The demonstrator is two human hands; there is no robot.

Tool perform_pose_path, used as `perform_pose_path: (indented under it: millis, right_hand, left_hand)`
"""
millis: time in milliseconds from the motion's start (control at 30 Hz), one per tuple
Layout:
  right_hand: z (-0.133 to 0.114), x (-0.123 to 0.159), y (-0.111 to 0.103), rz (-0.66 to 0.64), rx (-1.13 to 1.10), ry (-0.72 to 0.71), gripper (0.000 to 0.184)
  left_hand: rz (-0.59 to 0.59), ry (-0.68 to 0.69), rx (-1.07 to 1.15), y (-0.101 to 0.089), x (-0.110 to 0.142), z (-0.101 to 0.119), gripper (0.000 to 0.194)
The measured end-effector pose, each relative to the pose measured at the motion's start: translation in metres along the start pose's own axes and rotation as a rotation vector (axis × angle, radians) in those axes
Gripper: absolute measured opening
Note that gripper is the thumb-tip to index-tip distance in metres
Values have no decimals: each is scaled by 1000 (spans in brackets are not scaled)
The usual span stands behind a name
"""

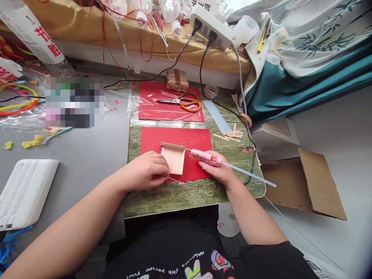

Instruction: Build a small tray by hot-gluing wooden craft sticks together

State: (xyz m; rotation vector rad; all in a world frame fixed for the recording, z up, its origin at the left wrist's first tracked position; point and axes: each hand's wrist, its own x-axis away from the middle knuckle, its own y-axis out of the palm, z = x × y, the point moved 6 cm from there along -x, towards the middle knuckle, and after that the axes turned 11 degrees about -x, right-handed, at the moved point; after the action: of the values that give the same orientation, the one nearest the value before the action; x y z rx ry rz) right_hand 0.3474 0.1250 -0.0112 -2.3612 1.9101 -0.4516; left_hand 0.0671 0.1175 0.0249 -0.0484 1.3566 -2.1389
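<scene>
A panel of wooden craft sticks point(174, 158) glued side by side lies on a red sheet point(197, 139) on a small green wood-grain table point(186, 193). My left hand point(147, 170) presses on the panel's left edge, fingers curled, with a thin stick under it. My right hand point(218, 172) grips a pink hot glue gun point(207, 157) whose nozzle points at the panel's upper right corner. A clear glue stick point(250, 175) juts out behind the gun.
Orange-handled scissors point(186, 101) lie on a second red sheet point(151, 110) farther back, by a stack of sticks point(177, 80). Loose sticks point(232, 135) and clear glue sticks point(216, 114) lie at right. A power strip point(212, 27), a cardboard box point(308, 186) and a white case point(24, 192) are around.
</scene>
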Motion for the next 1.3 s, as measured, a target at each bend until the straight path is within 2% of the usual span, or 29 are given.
perform_pose_path:
  millis: [333,733,1300]
  right_hand:
    - [7,-3,0,-56,-71,24,34]
    - [8,-8,-2,20,-57,36,33]
    - [16,-10,-4,-8,-53,117,39]
  left_hand:
    - [31,4,14,-1,-1,0,11]
    - [5,-14,2,-1,1,0,12]
    - [16,-19,15,0,2,-4,11]
